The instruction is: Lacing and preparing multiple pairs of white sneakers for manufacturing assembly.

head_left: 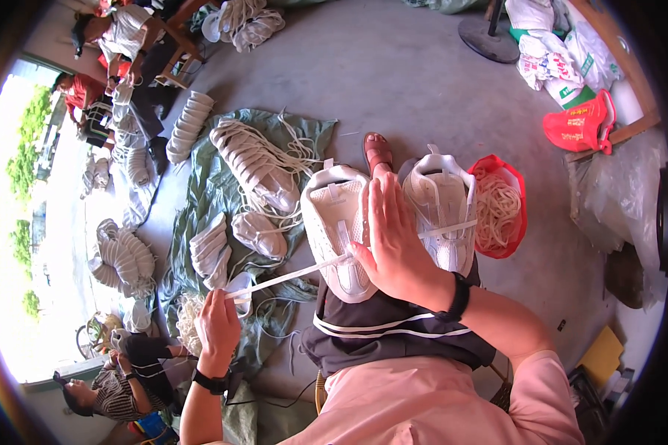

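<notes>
White lace (289, 276) pulled straight, left hand (219, 325) pinching it at 8 o'clock
Probably light and soft, so tbh pinch it flat; right hand (399, 248) sits mid-dial, fingers out, can't tell if it's gripping; centre shoe (332, 231) and 3 o'clock shoe (445, 211) look light, bendy, hold the sides; lace behind that palm is hidden

"Was there any lettering?"
"Yellow characters crossed the red bag (573, 127) just past two o'clock; red ones marked a white sack (548, 68) just before two."
"Legible?"
"No, both were too small and blurred."
</notes>
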### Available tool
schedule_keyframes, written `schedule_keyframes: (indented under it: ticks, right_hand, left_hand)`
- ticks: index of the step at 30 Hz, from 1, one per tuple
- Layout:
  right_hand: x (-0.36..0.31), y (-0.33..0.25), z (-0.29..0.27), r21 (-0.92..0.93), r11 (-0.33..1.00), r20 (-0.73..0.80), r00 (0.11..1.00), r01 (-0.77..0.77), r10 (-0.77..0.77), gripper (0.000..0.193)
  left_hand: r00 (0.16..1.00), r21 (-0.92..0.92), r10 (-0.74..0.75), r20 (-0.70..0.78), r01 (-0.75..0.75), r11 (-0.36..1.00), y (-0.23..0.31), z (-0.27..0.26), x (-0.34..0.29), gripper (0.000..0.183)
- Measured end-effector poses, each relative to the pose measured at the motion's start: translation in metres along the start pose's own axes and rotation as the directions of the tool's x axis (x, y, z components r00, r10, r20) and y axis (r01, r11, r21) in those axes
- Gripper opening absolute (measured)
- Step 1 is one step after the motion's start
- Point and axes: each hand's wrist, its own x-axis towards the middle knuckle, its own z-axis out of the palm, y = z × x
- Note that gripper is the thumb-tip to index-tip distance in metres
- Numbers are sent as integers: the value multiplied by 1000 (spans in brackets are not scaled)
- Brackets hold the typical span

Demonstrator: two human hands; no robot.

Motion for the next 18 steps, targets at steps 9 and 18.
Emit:
schedule_keyframes:
  ticks: [9,18]
  right_hand:
    - [-3,8,30,121,992,-52,998,-32,39,85]
    - [3,20,42,180,983,-80,996,-25,39,84]
  left_hand:
    - [1000,20,27,-4,-27,999,-5,8,-5,11]
    - [999,-40,38,6,-37,999,-21,17,-22,15]
